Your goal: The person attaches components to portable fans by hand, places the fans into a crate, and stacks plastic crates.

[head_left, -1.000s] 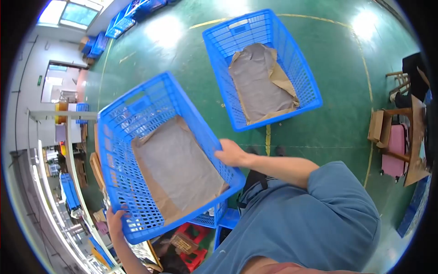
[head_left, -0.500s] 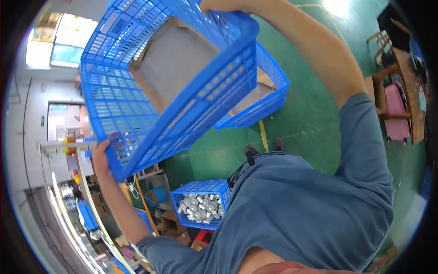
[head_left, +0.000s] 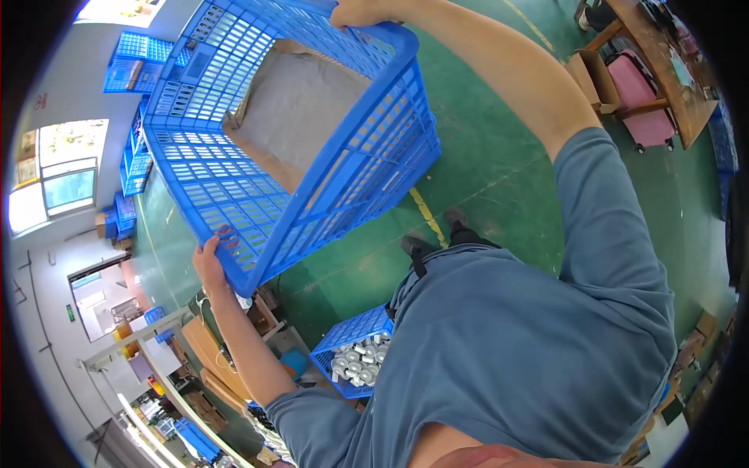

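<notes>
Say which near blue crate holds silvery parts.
The lower crate, partly hidden by the shirt: silvery parts are heaped inside. The upper crate, held by the left hand and right hand, shows only a paper-like lining.

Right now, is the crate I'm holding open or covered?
Open: no lid covers the blue crate, and the brownish sheet inside shows.

The left hand and right hand hold a tilted blue slotted plastic crate lined with grey-brown paper above a green floor; nearby, another blue crate contains silvery round parts
</notes>
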Motion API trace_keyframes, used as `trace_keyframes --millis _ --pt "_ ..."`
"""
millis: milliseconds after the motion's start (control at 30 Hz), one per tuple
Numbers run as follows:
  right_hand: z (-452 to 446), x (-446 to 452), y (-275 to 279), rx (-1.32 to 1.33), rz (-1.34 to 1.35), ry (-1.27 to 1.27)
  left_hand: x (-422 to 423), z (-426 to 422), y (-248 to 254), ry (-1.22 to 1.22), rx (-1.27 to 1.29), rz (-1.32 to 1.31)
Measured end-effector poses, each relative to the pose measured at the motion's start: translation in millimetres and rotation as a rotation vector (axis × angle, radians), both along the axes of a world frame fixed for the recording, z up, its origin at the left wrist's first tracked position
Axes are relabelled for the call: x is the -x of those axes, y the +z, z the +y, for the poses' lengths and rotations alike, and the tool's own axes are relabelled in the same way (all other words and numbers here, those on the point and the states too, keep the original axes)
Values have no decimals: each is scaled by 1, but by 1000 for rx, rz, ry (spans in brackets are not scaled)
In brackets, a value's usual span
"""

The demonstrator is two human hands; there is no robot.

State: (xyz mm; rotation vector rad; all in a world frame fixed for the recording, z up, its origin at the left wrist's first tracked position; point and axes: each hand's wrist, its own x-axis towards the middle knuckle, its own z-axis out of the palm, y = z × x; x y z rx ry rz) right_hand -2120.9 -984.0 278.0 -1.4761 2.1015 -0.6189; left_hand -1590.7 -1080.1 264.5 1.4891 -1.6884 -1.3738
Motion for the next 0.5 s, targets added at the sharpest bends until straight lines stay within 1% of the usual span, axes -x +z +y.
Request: trace_keyframes --millis 67,133,167,233,267,333,367,400,433,467,500 --pt "-1 1 5 -1 -18 -36 -2 -3 -4 61 -3 8" --pt "1 -3 1 97 14 -83 -5 -4 -5 55 -14 9" --pt "-4 0 -5 92 15 -81 -5 -3 -5 53 -17 14" --pt "-13 7 -19 213 57 -100 3 -8 -3 50 -25 -3" --pt "-11 2 -24 209 53 -88 1 -2 -1 59 -35 -27" --pt "-10 3 -33 136 60 -45 -1 8 -11 83 -70 1" --pt "0 5 -34 211 68 46 -2 6 -8 95 -86 31" --pt "20 5 -35 301 78 146 5 25 5 147 -140 0" --pt "43 -3 -32 268 21 70 14 56 16 206 -186 -23" --pt "65 -16 -30 357 -94 -46 6 73 6 195 -100 5" --pt "81 -29 -24 458 -187 -101 -6 89 -3 175 -22 19"
